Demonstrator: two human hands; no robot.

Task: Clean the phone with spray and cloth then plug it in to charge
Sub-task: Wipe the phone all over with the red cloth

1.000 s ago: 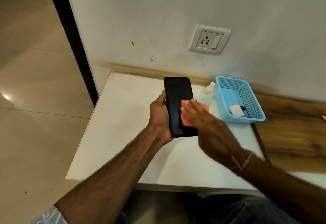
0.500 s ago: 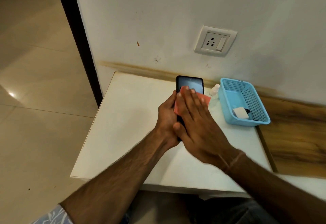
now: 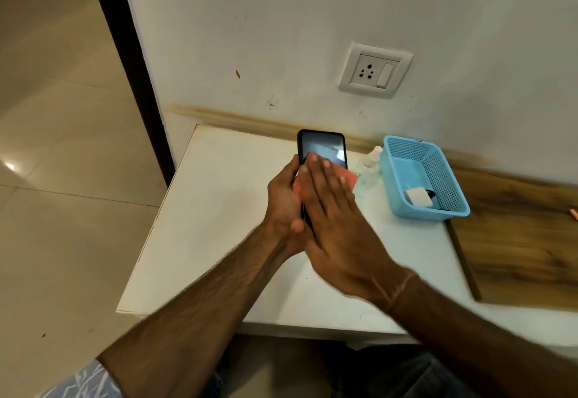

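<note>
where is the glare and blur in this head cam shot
Head view: pale glare fills the upper screen of the phone; a bright hotspot sits on the floor tiles at the picture's left edge; the right hand, flat on the cloth, is slightly smeared by motion; the wide lens slightly bows the dark door frame.

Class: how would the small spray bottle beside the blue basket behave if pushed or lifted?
The spray bottle looks slim and tall, so a push would probably tip it. Its small clear body suggests lightness. The blue basket close beside it might block a fall that way.
</note>
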